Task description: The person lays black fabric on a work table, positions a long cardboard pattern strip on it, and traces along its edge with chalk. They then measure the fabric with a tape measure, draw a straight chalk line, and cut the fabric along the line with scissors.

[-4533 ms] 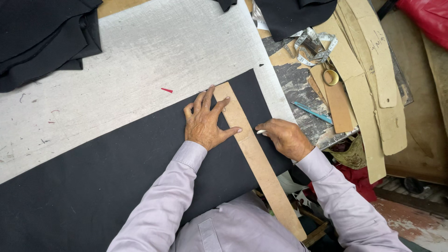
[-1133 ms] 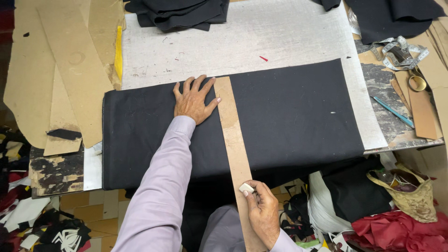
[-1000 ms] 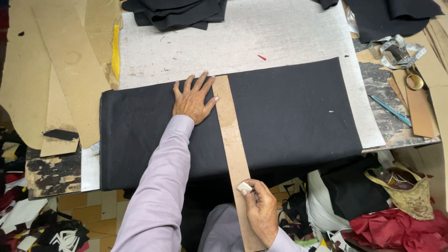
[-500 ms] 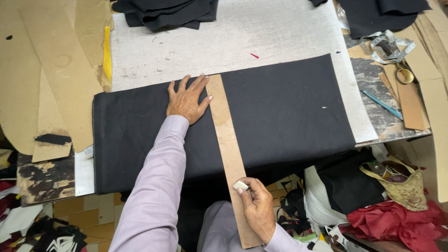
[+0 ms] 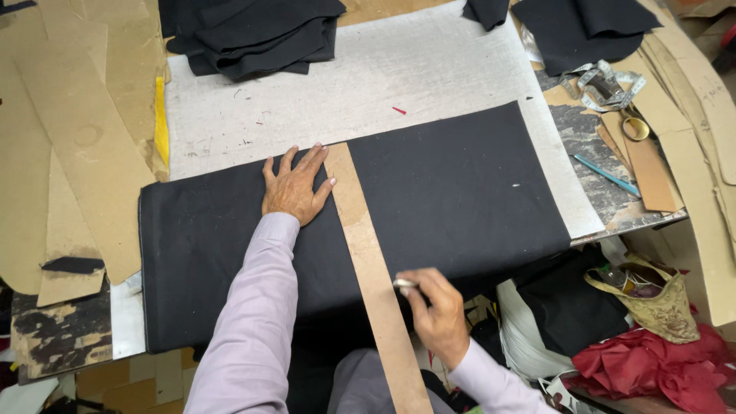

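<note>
Black cloth lies spread along the tabletop's near edge. The left hand presses flat, fingers apart, beside a long cardboard strip. The right hand pinches white chalk against the strip's right side at the near edge.

Light was bright, even and soft from overhead; shadows were faint, focus sharp, slight stretching at the edges.
</note>
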`<state>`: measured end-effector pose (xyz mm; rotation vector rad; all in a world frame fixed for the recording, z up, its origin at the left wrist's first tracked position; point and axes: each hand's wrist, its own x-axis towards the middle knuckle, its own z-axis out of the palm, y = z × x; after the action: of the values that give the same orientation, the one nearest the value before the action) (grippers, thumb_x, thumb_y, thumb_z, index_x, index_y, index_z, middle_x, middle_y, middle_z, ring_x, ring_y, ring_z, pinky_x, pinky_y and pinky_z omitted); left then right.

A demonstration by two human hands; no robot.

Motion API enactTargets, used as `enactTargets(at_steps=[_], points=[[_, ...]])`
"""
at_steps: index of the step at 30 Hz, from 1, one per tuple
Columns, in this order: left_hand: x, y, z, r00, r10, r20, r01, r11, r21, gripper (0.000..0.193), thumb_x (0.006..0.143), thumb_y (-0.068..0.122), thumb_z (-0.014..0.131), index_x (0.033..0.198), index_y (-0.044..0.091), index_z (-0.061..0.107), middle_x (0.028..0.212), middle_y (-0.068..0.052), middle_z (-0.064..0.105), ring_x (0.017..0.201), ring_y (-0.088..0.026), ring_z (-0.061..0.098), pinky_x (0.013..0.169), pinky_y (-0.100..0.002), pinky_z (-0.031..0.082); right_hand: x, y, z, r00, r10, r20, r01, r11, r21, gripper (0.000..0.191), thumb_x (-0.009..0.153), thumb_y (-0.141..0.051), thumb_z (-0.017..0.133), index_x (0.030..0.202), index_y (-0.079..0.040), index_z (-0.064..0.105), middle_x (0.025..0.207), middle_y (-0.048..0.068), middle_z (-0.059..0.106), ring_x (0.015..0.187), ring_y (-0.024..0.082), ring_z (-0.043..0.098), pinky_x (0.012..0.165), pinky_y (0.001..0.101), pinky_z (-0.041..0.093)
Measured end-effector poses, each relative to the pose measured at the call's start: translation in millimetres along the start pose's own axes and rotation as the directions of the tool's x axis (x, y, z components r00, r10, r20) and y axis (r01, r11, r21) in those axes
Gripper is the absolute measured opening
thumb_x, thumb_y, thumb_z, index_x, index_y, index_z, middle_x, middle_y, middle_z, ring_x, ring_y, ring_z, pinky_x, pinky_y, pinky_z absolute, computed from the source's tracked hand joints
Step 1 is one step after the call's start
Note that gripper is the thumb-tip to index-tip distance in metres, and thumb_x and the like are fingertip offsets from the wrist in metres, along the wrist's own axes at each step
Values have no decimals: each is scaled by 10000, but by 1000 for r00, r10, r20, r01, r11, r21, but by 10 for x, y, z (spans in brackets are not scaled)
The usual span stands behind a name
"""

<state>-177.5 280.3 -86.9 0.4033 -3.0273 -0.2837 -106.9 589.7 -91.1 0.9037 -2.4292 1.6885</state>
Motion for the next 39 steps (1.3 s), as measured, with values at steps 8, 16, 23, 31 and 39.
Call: enactTargets(at_steps=[8, 16, 23, 31, 39], points=[[36, -48, 68, 999, -14, 32, 14, 1000, 1, 660, 971, 586, 452, 1569, 330, 345, 1642, 118, 313, 1515, -276, 225, 1226, -595, 48, 865, 375, 199, 995, -101, 13, 101, 990, -102, 190, 965, 46, 620, 1110, -30, 718, 1049, 106, 725, 917, 238, 738, 782, 313, 612], [79, -86, 131, 999, -27, 41, 27, 1000, -7, 657, 961, 592, 453, 1562, 349, 344, 1632, 129, 316, 1512, -266, 224, 1231, -594, 37, 1025, 548, 485, 976, -206, 77, 217, 955, -200, 202, 937, 52, 647, 1077, -69, 727, 997, 44, 734, 923, 230, 667, 813, 345, 577], [77, -123, 169, 1000, -11, 21, 12, 1000, -19, 659, 970, 581, 470, 1567, 327, 354, 1635, 117, 328, 1512, -284, 235, 1228, -605, 52, 1026, 560, 493, 968, -229, 99, 244, 950, -196, 213, 923, 52, 664, 1073, -84, 729, 997, 26, 744, 918, 228, 654, 805, 345, 568], [102, -138, 199, 999, -24, 26, 25, 1000, -19, 648, 963, 589, 471, 1555, 350, 359, 1635, 121, 320, 1511, -279, 227, 1228, -601, 39, 1025, 565, 517, 971, -215, 106, 234, 944, -232, 206, 921, 28, 684, 1073, -100, 739, 988, 6, 750, 921, 211, 660, 819, 338, 575], [108, -130, 215, 999, -30, 33, 30, 999, -23, 654, 957, 592, 468, 1555, 348, 359, 1630, 119, 322, 1510, -271, 223, 1229, -597, 32, 1030, 560, 526, 969, -225, 99, 243, 937, -252, 197, 929, 16, 682, 1066, -109, 748, 975, 2, 751, 909, 206, 657, 814, 327, 576]])
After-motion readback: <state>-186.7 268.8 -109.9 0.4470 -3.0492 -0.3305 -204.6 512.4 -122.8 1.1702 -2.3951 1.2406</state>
